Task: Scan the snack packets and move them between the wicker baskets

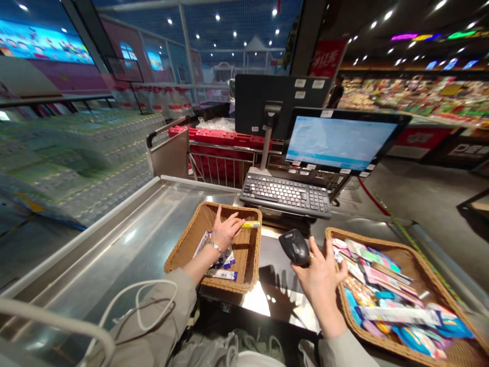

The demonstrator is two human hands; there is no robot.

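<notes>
My left hand (227, 230) is over the left wicker basket (179, 239), its fingertips pinching a small yellow stick-shaped packet (251, 224) near the basket's far right side. Below that hand, several blue-and-white wrapped packets (223, 275) lie in the basket, partly hidden by my wrist. My right hand (319, 272) is spread beside a black, mouse-shaped device (294, 246); thumb and index finger are close to it, and I cannot tell whether they touch. Right of that hand, another wicker basket (412, 248) holds many colourful wrapped packages (397, 316).
A keyboard (286, 193) sits behind the baskets, below a lit screen (340, 140) and a dark monitor back (267, 102). The metal counter (137, 224) has a raised edge. A white cable (153, 282) loops over my left sleeve. Beyond stands a cart (168, 148).
</notes>
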